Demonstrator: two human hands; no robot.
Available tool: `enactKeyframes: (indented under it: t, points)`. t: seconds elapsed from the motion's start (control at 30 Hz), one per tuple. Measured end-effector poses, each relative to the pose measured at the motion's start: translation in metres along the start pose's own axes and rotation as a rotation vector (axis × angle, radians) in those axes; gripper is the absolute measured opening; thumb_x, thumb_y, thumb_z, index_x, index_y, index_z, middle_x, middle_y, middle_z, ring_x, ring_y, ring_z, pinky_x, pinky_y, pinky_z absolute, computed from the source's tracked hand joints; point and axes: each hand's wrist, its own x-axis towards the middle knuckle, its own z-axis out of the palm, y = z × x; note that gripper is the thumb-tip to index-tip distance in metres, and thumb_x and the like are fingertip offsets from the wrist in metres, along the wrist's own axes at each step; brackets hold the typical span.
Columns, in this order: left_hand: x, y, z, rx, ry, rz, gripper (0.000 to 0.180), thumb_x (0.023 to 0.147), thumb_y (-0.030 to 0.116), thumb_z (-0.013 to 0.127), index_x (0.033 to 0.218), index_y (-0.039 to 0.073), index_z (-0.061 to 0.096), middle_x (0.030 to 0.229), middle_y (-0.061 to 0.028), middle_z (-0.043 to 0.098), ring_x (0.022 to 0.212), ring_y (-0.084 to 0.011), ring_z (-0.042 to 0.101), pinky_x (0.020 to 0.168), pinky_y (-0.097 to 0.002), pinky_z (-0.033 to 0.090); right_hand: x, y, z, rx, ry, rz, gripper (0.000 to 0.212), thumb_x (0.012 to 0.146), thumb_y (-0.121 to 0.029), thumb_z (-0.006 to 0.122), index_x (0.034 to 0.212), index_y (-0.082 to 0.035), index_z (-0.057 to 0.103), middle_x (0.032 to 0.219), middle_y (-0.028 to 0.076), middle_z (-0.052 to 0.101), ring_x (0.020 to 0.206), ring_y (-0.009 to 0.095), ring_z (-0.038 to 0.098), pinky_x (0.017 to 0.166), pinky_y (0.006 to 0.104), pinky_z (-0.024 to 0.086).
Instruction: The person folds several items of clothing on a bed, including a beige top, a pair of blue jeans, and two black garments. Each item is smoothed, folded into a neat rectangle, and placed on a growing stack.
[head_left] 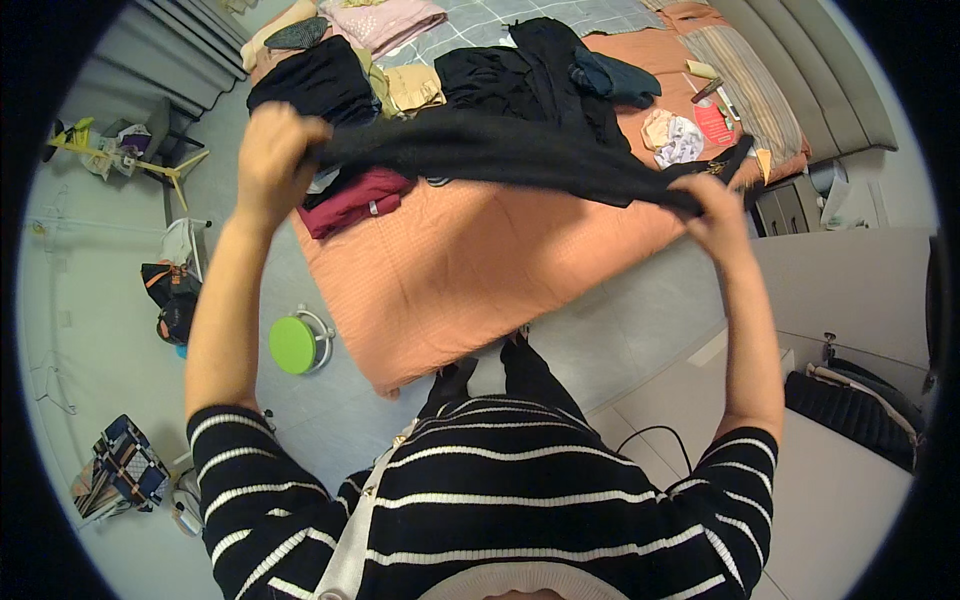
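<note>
A long black garment is stretched nearly level between my hands above the bed; its exact kind I cannot make out. My left hand grips its left end, slightly blurred. At the lower right end, my right hand is closed on the cloth. Beneath the left part lies a folded maroon garment on the orange bedcover. Beyond it are a black clothing pile, a folded beige cloth, more black clothes and a dark teal garment.
A green round stool stands left of the bed. Farther left are a yellow rack and a dark bag. Small white cloth and a red card lie at the bed's right. A padded headboard borders it.
</note>
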Motion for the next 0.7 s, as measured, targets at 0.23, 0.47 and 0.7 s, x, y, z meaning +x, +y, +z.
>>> enactKeyframes:
  t: [0.23, 0.47, 0.7]
  points:
    - [-0.275, 0.081, 0.061, -0.116, -0.648, -0.172, 0.006, 0.069, 0.013, 0.057, 0.072, 0.010, 0.055, 0.076, -0.0073, 0.047, 0.081, -0.0271, 0.051, 0.083, -0.0425, 0.043, -0.086, 0.045, 0.224, -0.145, -0.427, 0.163, 0.019, 0.075, -0.004, 0.059, 0.090, -0.008, 0.071, 0.090, 0.017, 0.059, 0.085, 0.034, 0.062, 0.074, 0.0433, 0.050]
    - [-0.410, 0.159, 0.093, -0.124, -0.818, -0.452, 0.007, 0.074, 0.015, 0.053, 0.069, 0.011, 0.058, 0.076, -0.0067, 0.051, 0.082, -0.0254, 0.051, 0.091, -0.0446, 0.039, -0.170, 0.034, 0.367, -0.231, -0.635, 0.275, 0.011, 0.077, -0.011, 0.058, 0.075, -0.005, 0.067, 0.086, 0.015, 0.060, 0.088, 0.034, 0.062, 0.077, 0.0448, 0.049]
    - [-0.467, 0.209, 0.065, -0.248, -0.914, -0.593, 0.004, 0.073, 0.015, 0.056, 0.072, 0.011, 0.058, 0.083, -0.0078, 0.053, 0.092, -0.0276, 0.052, 0.097, -0.0500, 0.036, -0.173, 0.034, 0.329, -0.286, -0.242, 0.131, 0.007, 0.070, -0.009, 0.057, 0.071, -0.002, 0.059, 0.084, 0.011, 0.062, 0.085, 0.034, 0.059, 0.084, 0.0472, 0.046]
